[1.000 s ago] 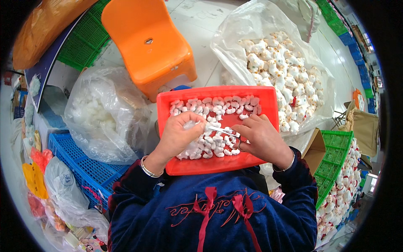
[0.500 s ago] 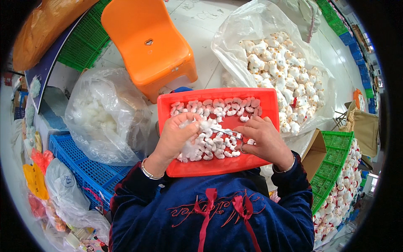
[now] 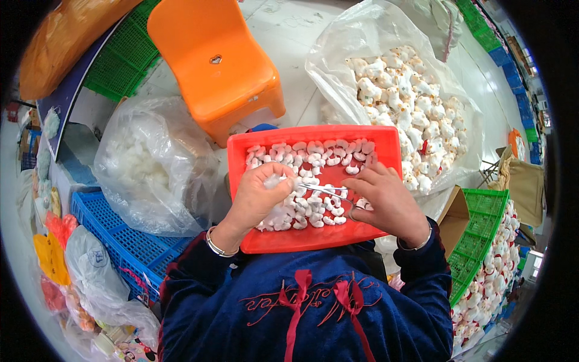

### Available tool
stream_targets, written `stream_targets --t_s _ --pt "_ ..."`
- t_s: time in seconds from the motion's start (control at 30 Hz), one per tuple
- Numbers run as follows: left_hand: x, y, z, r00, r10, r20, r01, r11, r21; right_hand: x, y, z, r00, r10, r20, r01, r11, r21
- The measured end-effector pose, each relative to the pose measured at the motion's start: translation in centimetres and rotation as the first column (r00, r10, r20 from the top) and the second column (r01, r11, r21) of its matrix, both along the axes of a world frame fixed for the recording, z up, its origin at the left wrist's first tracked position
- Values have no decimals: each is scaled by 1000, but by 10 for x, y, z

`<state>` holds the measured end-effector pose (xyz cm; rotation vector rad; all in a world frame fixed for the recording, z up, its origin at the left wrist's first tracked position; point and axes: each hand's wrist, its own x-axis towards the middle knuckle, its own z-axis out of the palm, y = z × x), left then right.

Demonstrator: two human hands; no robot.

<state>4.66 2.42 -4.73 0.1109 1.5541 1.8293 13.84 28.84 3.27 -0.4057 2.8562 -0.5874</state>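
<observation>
My left hand [image 3: 260, 194] is closed over the left part of a red plastic tray [image 3: 313, 242], pinching a small white piece with a tuft of white stuffing [image 3: 274, 181]. More loose fluff hangs beneath that palm. My right hand [image 3: 389, 202] grips slim metal forceps [image 3: 329, 189] by their ring handles, near the tray's right side. The forceps' tips reach to the left fingertips, where the white piece partly hides them. Many small, curved white fabric pieces [image 3: 310, 208] lie spread in the tray.
A clear bag of white stuffing [image 3: 142, 163] stands left, beside a blue crate [image 3: 120, 235]. An orange chair [image 3: 214, 66] is ahead. At far right, a large clear bag holds small white plush toys [image 3: 416, 114]. A cardboard box [image 3: 453, 220] and green crate [image 3: 482, 229] stand right.
The forceps' tips have shifted slightly left and down against the pinched piece. Less fluff shows above my left fingers. My right fingers have spread a little.
</observation>
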Motion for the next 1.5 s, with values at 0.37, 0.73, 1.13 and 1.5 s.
stream_targets --t_s 0.37,0.73,1.13,1.5 --pt "4 -4 1 993 96 -64 -96 995 -5 1 -8 -15 993 -68 101 79 991 -106" --pt "3 -1 -1 988 106 -114 -102 994 37 6 -6 -18 991 -21 132 37 992 -121" --pt "3 0 -2 816 31 -577 -94 992 -81 14 -36 -22 909 -27 416 273 793 -545" --pt "14 21 1 829 311 -464 -313 947 76 26 -80 -48 890 -261 373 447 661 -603"
